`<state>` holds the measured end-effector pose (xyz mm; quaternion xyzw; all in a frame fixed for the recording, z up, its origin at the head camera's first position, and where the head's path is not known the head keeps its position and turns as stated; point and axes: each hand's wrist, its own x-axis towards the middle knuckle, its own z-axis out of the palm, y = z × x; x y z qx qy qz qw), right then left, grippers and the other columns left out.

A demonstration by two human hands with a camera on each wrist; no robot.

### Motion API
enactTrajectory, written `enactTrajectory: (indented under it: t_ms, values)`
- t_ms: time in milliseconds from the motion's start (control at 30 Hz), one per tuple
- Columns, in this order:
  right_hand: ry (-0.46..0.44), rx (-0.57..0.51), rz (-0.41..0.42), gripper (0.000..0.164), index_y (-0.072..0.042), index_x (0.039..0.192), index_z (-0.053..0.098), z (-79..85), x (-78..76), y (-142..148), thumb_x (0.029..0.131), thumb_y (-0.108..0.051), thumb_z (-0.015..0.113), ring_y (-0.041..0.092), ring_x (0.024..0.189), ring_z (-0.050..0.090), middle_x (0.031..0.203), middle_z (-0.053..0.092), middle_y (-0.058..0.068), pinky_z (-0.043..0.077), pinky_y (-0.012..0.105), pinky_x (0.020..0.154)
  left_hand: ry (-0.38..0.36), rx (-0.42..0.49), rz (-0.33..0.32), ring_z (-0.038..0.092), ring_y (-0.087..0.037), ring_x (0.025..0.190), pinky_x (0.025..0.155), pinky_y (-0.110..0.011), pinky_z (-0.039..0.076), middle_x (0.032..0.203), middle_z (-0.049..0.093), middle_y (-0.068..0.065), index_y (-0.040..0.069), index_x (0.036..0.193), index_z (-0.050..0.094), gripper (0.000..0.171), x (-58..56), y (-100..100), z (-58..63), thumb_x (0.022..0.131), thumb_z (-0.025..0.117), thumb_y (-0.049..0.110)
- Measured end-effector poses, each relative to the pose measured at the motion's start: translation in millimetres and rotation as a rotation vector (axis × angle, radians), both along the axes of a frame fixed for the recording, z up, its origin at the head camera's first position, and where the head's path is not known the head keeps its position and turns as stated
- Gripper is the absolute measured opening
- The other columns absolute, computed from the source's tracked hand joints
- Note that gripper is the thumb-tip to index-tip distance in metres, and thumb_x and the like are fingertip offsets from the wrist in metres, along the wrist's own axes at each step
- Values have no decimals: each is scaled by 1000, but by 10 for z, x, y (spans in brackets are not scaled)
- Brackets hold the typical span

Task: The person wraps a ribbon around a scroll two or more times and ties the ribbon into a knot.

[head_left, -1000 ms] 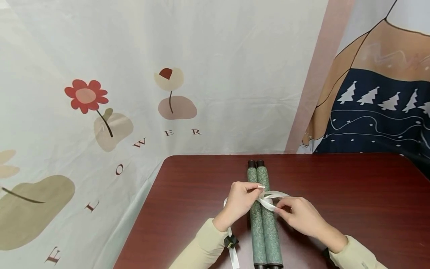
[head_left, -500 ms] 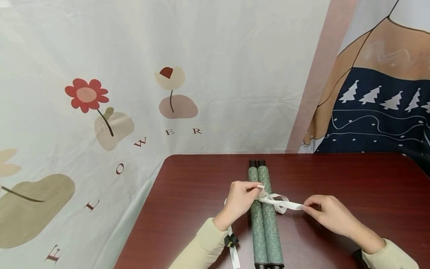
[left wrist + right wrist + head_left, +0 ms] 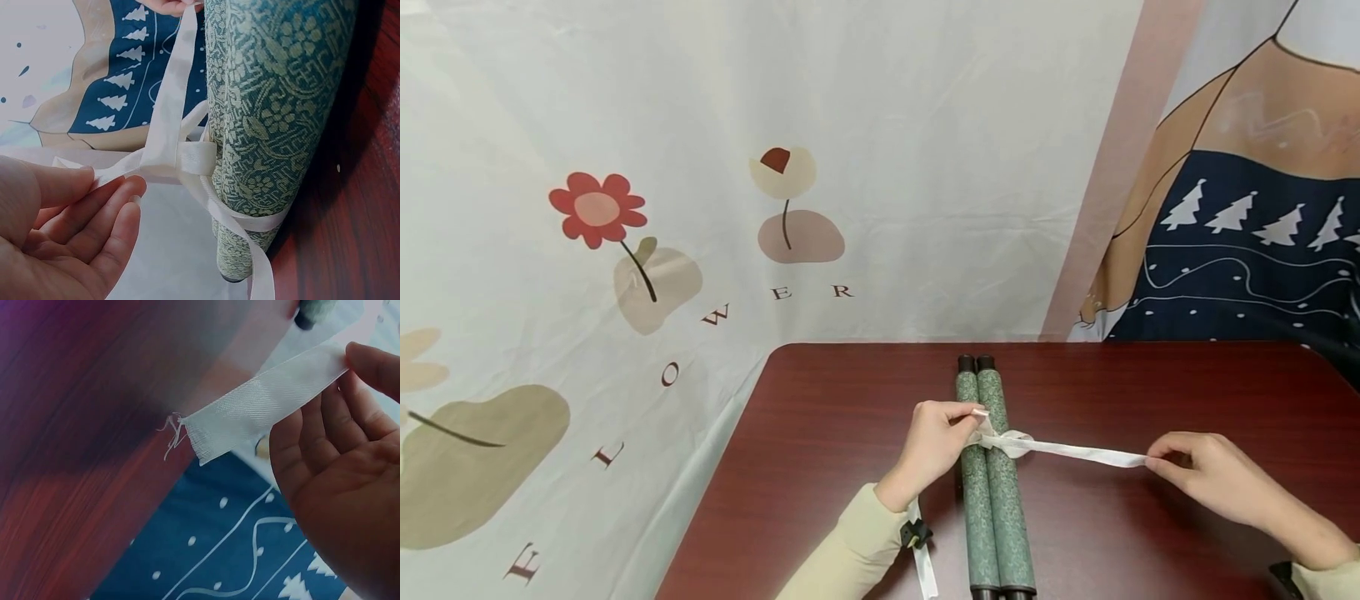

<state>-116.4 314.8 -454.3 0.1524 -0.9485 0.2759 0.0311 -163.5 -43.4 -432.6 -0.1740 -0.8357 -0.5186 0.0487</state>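
Note:
Two green patterned scrolls with black end knobs lie side by side on the table. A white ribbon goes round them and is knotted on top. Its knot shows in the left wrist view, with a small loop beside it. My left hand, over the scrolls, pinches one part of the ribbon between thumb and fingers. Out to the right, my right hand pinches another length, which runs nearly straight from the knot. In the right wrist view, the ribbon's frayed end sticks out past the right hand's fingers.
The dark red table reaches back to a pale cloth backdrop printed with flowers and letters. A loose ribbon tail hangs beside the left wrist. Black devices sit at both wrists, such as the left wrist device.
My right hand has moved far to the right, drawing its length of ribbon out straight. The ribbon loop by the scrolls has become smaller. My left hand stays almost in place.

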Motion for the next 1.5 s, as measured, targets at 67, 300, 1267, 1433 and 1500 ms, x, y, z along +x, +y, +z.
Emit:
enactTrajectory:
  t_ms: [67,300,1267,1433,1500]
  values:
    - [-30,5,-20,5,-23,84,68,11,16,81,86,-28,68,6,55,43,74,63,-8,39,25,50,3,-6,3,29,1,38,36,-14,25,84,72,2,9,97,75,20,0,-3,-1,84,61,5]
    - [-148,46,-89,10,-17,87,68,24,60,308,87,-27,67,8,54,43,72,61,-3,39,26,48,-5,-10,20,34,2,39,37,-14,27,82,72,2,9,97,75,21,-8,-12,-6,84,60,4]
    - [153,94,-249,23,-22,61,57,-236,143,1036,66,-8,74,2,43,33,48,43,-15,29,26,42,13,-7,36,28,0,37,35,-16,23,79,70,6,13,98,75,22,-45,-48,-35,84,61,5]
    - [221,-84,-163,36,-26,61,57,-380,92,1183,62,7,72,-3,46,41,53,48,-24,33,19,39,-1,-3,37,27,-1,36,35,-17,23,78,70,7,12,99,75,22,-44,-53,-38,84,60,5]
    - [227,-174,-127,41,-26,62,58,-449,72,1247,59,14,70,-5,48,44,56,51,-27,34,16,39,-8,-6,39,27,-1,36,35,-17,23,79,70,7,14,98,75,22,-41,-55,-36,84,60,5]
